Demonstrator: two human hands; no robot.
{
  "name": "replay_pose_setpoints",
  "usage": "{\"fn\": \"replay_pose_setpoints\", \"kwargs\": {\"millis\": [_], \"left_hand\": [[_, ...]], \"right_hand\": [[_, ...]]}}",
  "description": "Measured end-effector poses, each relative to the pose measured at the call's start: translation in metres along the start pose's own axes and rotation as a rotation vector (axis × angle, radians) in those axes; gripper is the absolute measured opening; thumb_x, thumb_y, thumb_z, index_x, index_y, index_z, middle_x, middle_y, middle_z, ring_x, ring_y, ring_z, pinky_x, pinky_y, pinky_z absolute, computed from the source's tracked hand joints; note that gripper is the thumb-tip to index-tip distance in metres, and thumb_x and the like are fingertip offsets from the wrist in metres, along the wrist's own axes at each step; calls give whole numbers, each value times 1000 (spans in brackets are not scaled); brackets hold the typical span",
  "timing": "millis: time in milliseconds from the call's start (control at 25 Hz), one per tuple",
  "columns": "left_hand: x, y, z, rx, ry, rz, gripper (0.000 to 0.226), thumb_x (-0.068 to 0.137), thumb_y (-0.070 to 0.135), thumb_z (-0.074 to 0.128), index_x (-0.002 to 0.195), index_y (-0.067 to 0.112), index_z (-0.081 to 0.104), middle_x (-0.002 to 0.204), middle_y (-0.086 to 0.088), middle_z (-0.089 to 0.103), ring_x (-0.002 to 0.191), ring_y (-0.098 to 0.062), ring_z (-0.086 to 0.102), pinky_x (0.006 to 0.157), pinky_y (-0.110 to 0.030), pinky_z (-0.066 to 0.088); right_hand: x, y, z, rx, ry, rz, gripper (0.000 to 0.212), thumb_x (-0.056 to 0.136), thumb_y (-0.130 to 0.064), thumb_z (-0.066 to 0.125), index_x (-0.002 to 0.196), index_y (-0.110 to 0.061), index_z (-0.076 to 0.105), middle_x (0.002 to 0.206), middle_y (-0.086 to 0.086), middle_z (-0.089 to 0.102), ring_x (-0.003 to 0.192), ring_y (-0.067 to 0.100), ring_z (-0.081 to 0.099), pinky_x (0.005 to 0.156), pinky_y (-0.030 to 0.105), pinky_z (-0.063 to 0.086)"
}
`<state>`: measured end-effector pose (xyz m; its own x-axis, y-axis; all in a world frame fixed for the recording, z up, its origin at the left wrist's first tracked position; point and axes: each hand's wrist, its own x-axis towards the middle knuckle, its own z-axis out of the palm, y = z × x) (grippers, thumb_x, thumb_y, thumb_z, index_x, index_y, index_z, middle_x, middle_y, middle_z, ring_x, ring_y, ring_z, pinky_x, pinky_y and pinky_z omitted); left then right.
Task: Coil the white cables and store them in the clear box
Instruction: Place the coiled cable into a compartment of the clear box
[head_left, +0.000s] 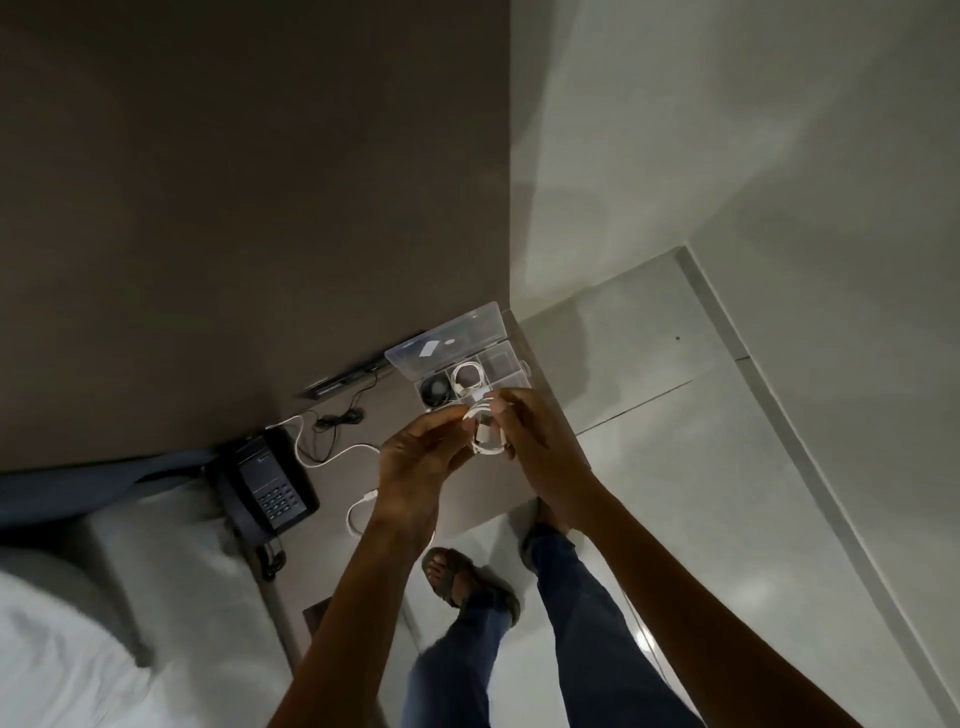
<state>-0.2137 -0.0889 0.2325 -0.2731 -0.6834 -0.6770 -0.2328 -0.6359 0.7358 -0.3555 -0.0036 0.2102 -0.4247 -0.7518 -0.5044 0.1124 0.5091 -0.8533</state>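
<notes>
Now | left hand (415, 457) and right hand (540, 441) both pinch a coiled white cable (485, 441) | just near of the open clear box (467, 358)

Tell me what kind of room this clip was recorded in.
Probably a hotel or guest bedroom. A dark desk phone sits on a bedside table next to a bed with white bedding, and the floor is pale glossy tile. Both hands coil a white cable over the clear box.

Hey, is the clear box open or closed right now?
Open: the clear box has its lid swung back, showing a coiled white cable inside.
</notes>
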Motion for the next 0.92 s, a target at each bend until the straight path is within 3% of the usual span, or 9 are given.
{"fn": "replay_pose_setpoints", "kwargs": {"millis": [120,200,320,400,480,560,640,800,920], "left_hand": [[80,-51,15,-77,55,-133,29,99,-11,69,128,-11,71,126,-25,77,113,-34,76,103,-47,62],[134,-87,26,-96,86,-180,21,96,-11,73,115,-4,77,115,-18,82,104,-29,79,95,-41,66],[206,-123,37,-81,105,-142,18,94,-14,75,98,3,78,98,-12,80,91,-25,79,90,-38,65],[243,-136,43,-38,125,-59,11,95,-13,74,99,-3,76,99,-18,77,91,-30,77,92,-42,63],[273,-147,47,171,179,67,9,99,-4,75,104,-11,77,101,-24,78,92,-35,77,89,-44,64],[286,-156,48,500,221,224,13,99,10,80,101,-3,83,94,-16,84,83,-25,79,85,-44,66],[292,-161,47,666,197,376,9,98,14,81,99,6,86,90,-7,85,76,-12,77,85,-43,68],[298,-171,46,1005,180,725,12,95,9,85,99,-1,83,108,-21,76,107,-38,72,97,-45,64],[299,-176,41,1104,137,750,12,99,8,79,102,-4,80,108,-24,72,108,-43,69,96,-47,63]], "right_hand": [[60,71,-8,0,-38,-20,27,112,-20,55,133,-8,67,105,-14,73,92,-11,73,77,11,61],[100,118,-10,14,-47,7,28,113,-21,57,137,-13,71,113,-7,78,101,-3,77,84,18,64],[160,163,-3,-114,49,-8,25,111,-25,61,129,-22,78,110,-3,84,94,5,80,90,26,66],[193,175,6,-240,201,-63,20,108,-24,66,118,-19,83,101,-1,86,86,6,78,85,23,64],[219,186,14,-290,343,-125,14,104,-19,73,107,-11,84,98,5,86,84,16,79,84,29,65],[232,193,18,-343,390,-168,14,102,-18,76,103,-7,84,96,8,85,83,17,77,82,27,64],[238,203,23,-371,398,-146,14,102,-19,76,102,-7,83,98,8,82,83,13,70,77,12,54],[243,217,24,-344,440,-34,3,100,-14,77,99,-11,75,105,6,72,86,15,67,70,1,44],[248,223,18,-331,393,-35,12,96,-10,81,96,-14,70,97,4,72,78,10,64,68,-1,47]]}}
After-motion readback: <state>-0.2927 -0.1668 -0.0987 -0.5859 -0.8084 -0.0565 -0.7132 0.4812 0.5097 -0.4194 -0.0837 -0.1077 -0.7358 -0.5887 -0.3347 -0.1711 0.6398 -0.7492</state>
